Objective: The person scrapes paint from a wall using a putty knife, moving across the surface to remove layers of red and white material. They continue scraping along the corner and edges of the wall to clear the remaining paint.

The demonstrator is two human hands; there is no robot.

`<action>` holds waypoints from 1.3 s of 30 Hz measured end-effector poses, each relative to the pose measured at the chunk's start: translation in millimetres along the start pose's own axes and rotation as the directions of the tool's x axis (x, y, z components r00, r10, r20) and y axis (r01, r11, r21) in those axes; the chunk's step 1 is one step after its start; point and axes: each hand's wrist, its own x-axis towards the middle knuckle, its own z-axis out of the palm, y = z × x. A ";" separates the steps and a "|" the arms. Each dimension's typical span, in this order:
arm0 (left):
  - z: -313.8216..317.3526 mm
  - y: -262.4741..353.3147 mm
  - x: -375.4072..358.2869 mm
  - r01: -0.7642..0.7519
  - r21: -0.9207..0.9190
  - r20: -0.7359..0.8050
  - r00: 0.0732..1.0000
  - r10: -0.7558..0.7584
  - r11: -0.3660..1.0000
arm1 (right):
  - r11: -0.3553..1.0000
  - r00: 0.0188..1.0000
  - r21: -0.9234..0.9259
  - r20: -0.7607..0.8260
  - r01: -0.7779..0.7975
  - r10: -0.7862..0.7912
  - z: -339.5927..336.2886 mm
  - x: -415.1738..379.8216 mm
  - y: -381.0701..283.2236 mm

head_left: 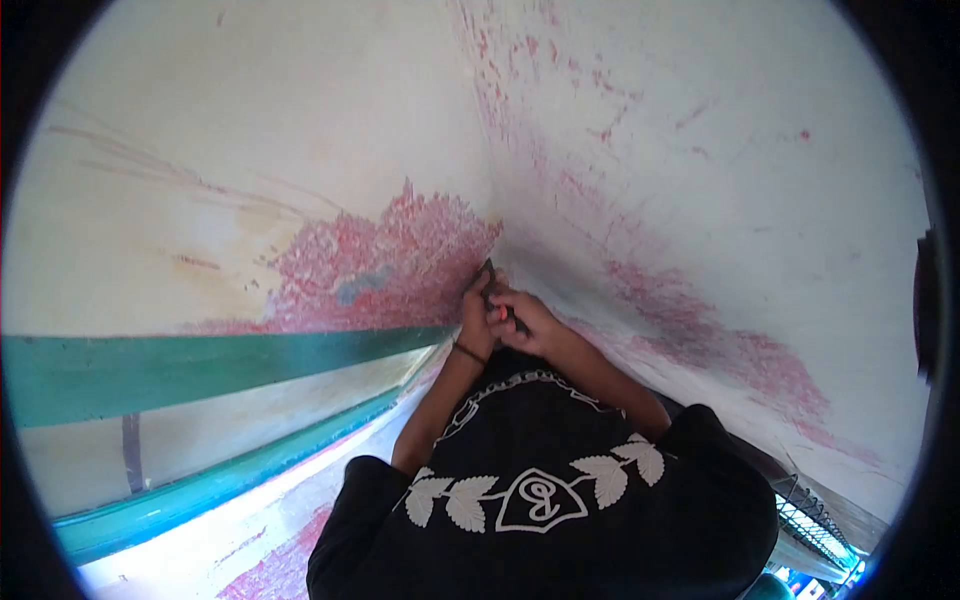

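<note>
Both hands are close together in the corner where two walls meet. My left hand (476,316), with a dark band on its wrist, is closed around a small tool with a dark pointed tip (489,266). My right hand (536,322) is closed around the same tool from the other side, beside its black and orange handle. Its tip points up at the corner, next to a rough patch of reddish peeling paint (385,262). The fingers partly hide the tool.
A green rail (200,370) runs along the left wall, with a second blue-green rail (240,470) below it. The right wall (760,200) has reddish worn marks. A black shirt (600,540) with white print fills the lower middle. Wire mesh (808,510) shows at lower right.
</note>
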 end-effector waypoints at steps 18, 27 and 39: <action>-2.2 1.3 10.1 0.043 0.009 -0.071 0.997 -0.042 0.999 | 0.991 1.000 -0.136 0.008 0.008 -0.007 7.2 -4.7 -9.9; -0.9 -1.5 9.2 0.005 -0.003 -0.018 1.000 -0.005 1.000 | 0.986 1.000 -0.167 -0.024 -0.013 0.010 2.8 0.2 -14.7; -36.9 -10.9 27.9 -0.038 0.479 0.005 0.999 0.040 0.877 | 0.990 0.993 -0.129 -0.106 -0.063 0.049 -30.6 45.5 -13.3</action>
